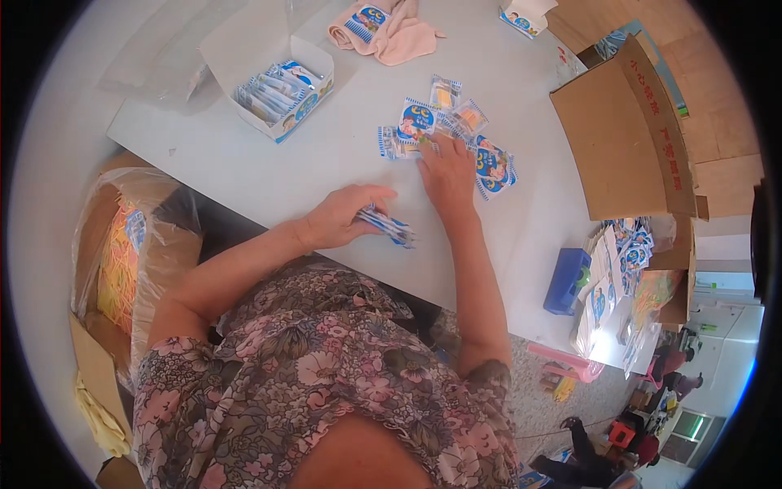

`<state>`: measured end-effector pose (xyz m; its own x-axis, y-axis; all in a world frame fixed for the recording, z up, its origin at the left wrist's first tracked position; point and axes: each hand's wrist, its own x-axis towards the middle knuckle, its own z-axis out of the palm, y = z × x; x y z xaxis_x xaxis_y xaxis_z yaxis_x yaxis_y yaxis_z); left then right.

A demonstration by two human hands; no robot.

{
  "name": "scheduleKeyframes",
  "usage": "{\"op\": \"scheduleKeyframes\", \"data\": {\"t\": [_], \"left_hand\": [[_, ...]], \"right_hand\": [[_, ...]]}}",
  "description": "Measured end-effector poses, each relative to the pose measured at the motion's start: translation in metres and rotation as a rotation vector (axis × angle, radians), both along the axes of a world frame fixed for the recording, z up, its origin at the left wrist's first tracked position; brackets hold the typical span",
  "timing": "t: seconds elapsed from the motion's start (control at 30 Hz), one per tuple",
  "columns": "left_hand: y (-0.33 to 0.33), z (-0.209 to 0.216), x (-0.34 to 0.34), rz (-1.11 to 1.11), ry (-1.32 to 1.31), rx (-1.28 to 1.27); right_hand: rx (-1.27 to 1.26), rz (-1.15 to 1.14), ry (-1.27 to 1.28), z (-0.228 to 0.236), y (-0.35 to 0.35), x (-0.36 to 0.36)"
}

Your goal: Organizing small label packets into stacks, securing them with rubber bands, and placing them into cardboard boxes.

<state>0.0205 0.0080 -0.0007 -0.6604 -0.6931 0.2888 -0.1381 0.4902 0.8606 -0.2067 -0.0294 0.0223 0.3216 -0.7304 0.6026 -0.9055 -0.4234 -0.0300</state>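
Observation:
My left hand [342, 216] is closed around a small stack of flat blue-and-white packets [389, 226], held just above the table near its front edge. My right hand [448, 167] reaches over a loose pile of the same packets [416, 120], its fingers stretched out and touching some of them. Part of the pile lies hidden under those fingers. Several packets [494, 163] lie right beside that hand, printed side up. Farther off to the left, an open white carton [281, 130] holds a row of similar packets standing on edge.
A pink cloth [403, 37] lies at the far edge of the white table [326, 171]. To the right stand a cardboard box [623, 130] and a blue tape dispenser [568, 281] beside flattened cartons [600, 285]. At left, a plastic-lined box [159, 269] holds thin coloured strips. People [586, 456] sit in the background.

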Motion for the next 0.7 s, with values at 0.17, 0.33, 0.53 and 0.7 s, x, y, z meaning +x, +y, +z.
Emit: {"op": "scheduleKeyframes", "data": {"t": [0.17,0.33,0.53,0.7], "left_hand": [[-0.004,0.002,-0.001,0.101,0.144,-0.337],[-0.013,-0.003,0.007,0.131,0.061,-0.439],[-0.007,-0.001,-0.004,0.095,0.062,-0.1],[-0.008,-0.003,-0.005,0.022,0.123,-0.106]], "right_hand": [[-0.029,0.124,-0.036,0.007,0.009,-0.006],[0.649,0.428,-0.587,0.023,0.037,0.005],[0.437,-0.331,-0.034,0.027,-0.06,0.029],[0.267,-0.318,0.231,-0.002,-0.082,0.03]]}}
